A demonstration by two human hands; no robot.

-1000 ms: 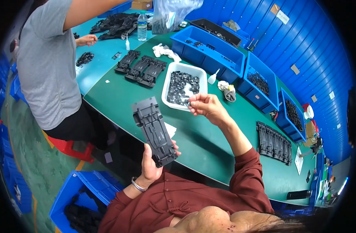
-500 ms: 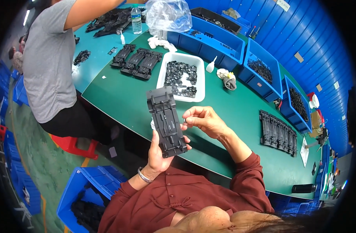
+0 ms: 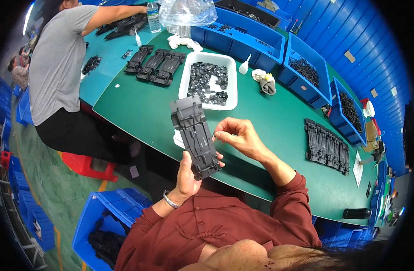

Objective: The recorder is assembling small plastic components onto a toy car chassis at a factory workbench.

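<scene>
My left hand [image 3: 187,179] is closed round the lower end of a long black moulded plastic chassis [image 3: 197,137]. The chassis is tilted upright above the table's near edge, its ribbed side facing me. To its right, my right hand [image 3: 241,137] pinches thumb and forefinger together close to the chassis's edge. Whatever lies in that pinch is too small to name. Beyond the chassis stands a white tray [image 3: 185,86] of small glossy black pieces. A white sheet [image 3: 178,139] shows partly behind the chassis.
Similar chassis [image 3: 159,67] lie at the far left, and a row of several more [image 3: 326,145] at right. Blue bins [image 3: 302,70] of black parts line the back. A squeeze bottle [image 3: 244,67] and cloth [image 3: 266,86] stand near the tray. A co-worker [image 3: 58,72] reaches across at left.
My right fingers have come slightly nearer the chassis's edge. The view has shifted a little. The co-worker's arm has lowered and now stretches toward the water bottle.
</scene>
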